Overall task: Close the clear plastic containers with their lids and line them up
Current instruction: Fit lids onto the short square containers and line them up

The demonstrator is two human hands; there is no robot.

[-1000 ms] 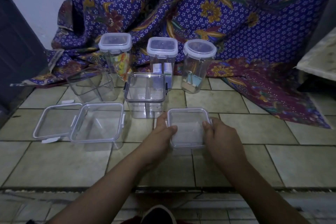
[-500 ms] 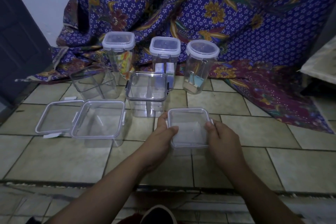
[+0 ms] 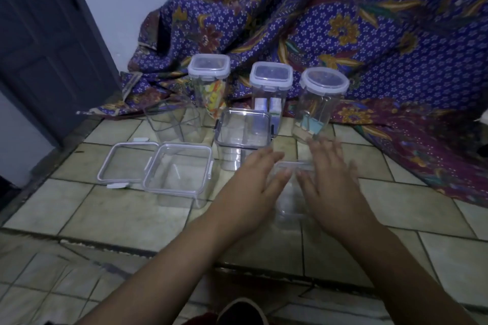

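Note:
A small clear container (image 3: pixel 290 204) stands on the tiled floor right in front of me, its lid (image 3: pixel 294 165) showing between my hands. My left hand (image 3: pixel 250 187) lies flat over its left half and my right hand (image 3: pixel 334 185) over its right half, fingers stretched forward and blurred. Behind it is a closed square container with a dark-rimmed lid (image 3: pixel 244 126). To the left sits a wide container (image 3: pixel 182 170) with a lid resting on it, and a loose lid (image 3: pixel 124 163) lies beside that. A lidless container (image 3: pixel 171 123) stands farther back.
Three tall closed containers (image 3: pixel 208 82) (image 3: pixel 270 87) (image 3: pixel 320 103) with small items inside stand in a row at the back, against a purple patterned cloth (image 3: pixel 369 34). A dark door (image 3: pixel 39 42) is at the left. A floor step edge (image 3: pixel 158 250) runs across near me.
Both hands have left the sides of the small container and now lie flat on top of its lid. The view has shifted up and closer.

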